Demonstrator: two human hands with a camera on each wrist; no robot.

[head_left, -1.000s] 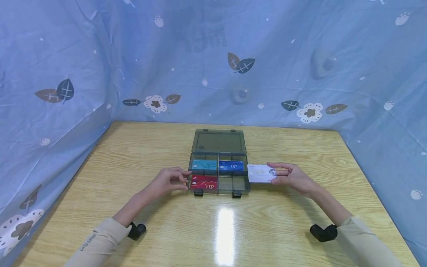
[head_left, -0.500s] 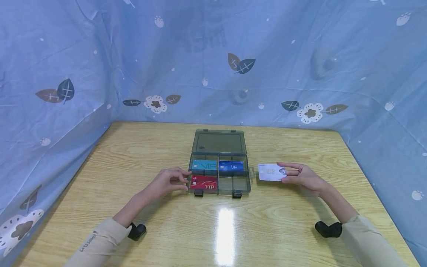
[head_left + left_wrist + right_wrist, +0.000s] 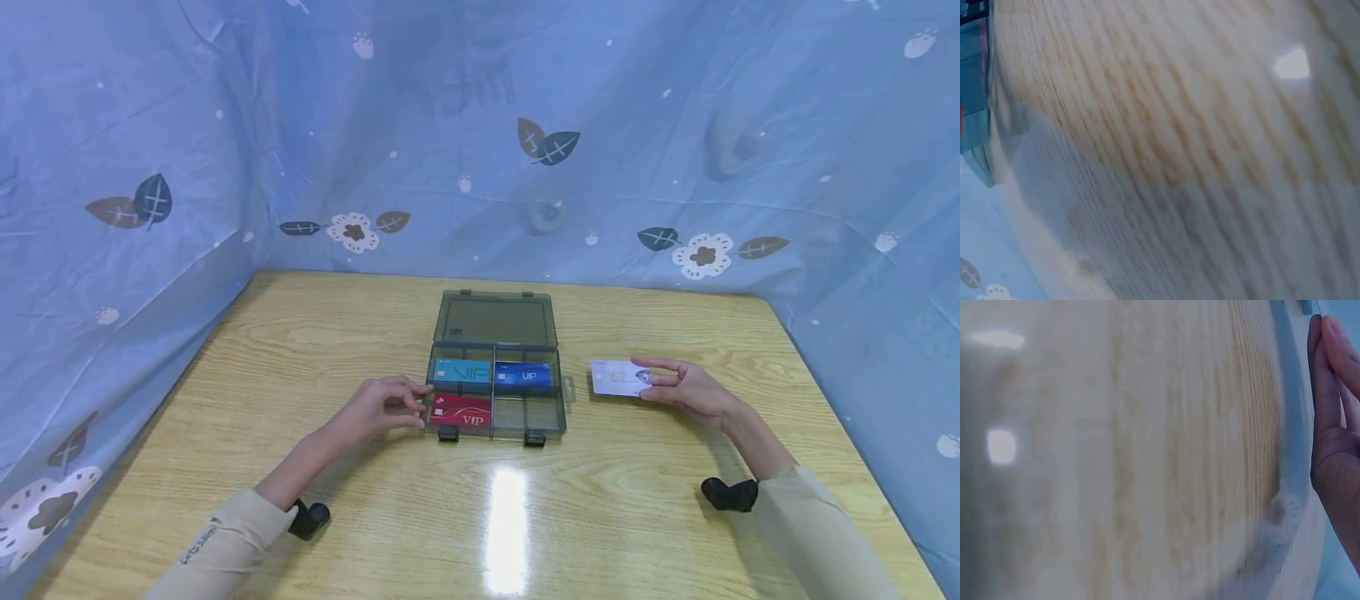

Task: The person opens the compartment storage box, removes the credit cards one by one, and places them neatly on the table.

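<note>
White VIP card [image 3: 617,377], pinched by right hand [image 3: 693,390], now apart from the divided plastic box [image 3: 497,321]; a second ago at its right edge. Judged clear of it. Left hand [image 3: 378,404]: fingers apart, at left edge.

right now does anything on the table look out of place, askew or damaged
Nothing looks spilled or damaged. The teal card, blue card and red card lie fairly straight in the open box. Only the white card is outside, held by the right hand; the near right compartment shows no card.
</note>
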